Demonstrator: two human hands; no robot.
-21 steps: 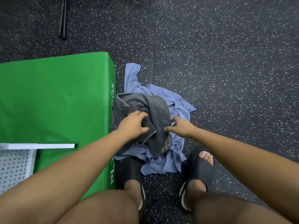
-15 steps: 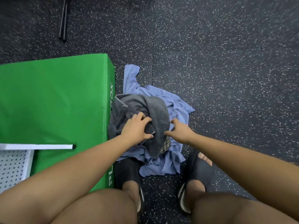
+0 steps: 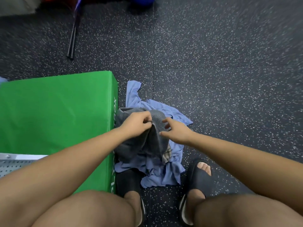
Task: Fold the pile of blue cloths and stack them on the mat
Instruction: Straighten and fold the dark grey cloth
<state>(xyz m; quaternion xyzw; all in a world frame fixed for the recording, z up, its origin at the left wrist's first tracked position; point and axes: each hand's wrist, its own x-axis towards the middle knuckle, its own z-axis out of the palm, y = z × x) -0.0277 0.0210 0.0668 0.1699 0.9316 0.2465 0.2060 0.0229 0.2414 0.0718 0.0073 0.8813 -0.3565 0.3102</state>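
Observation:
A rumpled pile of light blue cloths (image 3: 157, 171) lies on the dark speckled floor, right beside a green padded box (image 3: 55, 112). A grey ribbed cloth (image 3: 157, 126) lies on top of the pile. My left hand (image 3: 136, 123) pinches a fold of the grey cloth and lifts it a little off the pile. My right hand (image 3: 175, 130) hovers at the cloth's right side with its fingers spread and loosely bent, holding nothing.
My two feet in black slides (image 3: 198, 174) stand at the near edge of the pile. A perforated white metal panel (image 3: 14, 163) sits at the lower left. Thin black rods (image 3: 73, 38) lie on the floor far left. Bare floor stretches to the right.
My left hand has closed on the grey cloth and raised a fold of it. My right hand has let go of the cloth's edge and opened its fingers. The camera has tilted up.

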